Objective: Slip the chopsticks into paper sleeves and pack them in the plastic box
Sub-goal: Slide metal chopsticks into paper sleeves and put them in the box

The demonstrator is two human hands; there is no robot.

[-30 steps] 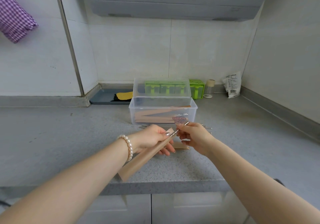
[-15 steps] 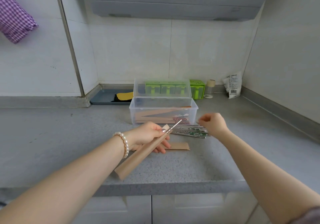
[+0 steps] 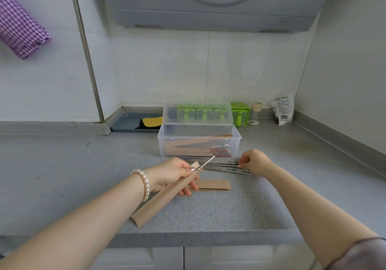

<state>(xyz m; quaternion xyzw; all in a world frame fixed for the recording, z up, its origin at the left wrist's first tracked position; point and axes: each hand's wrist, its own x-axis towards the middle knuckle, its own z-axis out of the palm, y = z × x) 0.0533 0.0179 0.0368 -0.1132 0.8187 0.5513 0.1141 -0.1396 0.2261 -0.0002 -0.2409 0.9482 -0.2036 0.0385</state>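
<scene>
My left hand (image 3: pixel 174 174) grips a brown paper sleeve (image 3: pixel 160 202) that slants down toward the counter edge; a metal chopstick (image 3: pixel 206 161) sticks out of its top. Several loose metal chopsticks (image 3: pixel 221 166) lie on the counter in front of the clear plastic box (image 3: pixel 198 142). My right hand (image 3: pixel 253 162) is at their right ends, its fingers curled down and pinching one of them. The box has its lid up and holds several sleeved chopsticks. More flat paper sleeves (image 3: pixel 211 185) lie under my left hand.
Behind the box stand a green container (image 3: pixel 240 114), a small jar (image 3: pixel 255 113) and a white packet (image 3: pixel 283 111). A grey tray with a yellow and black sponge (image 3: pixel 151 122) sits at the back left. A purple checked cloth (image 3: pixel 19 29) hangs on the left wall. The counter edge is near.
My right hand let go of the chopstick in the sleeve, moved right and came down onto the ends of the loose chopsticks. My left hand kept hold of the sleeve.
</scene>
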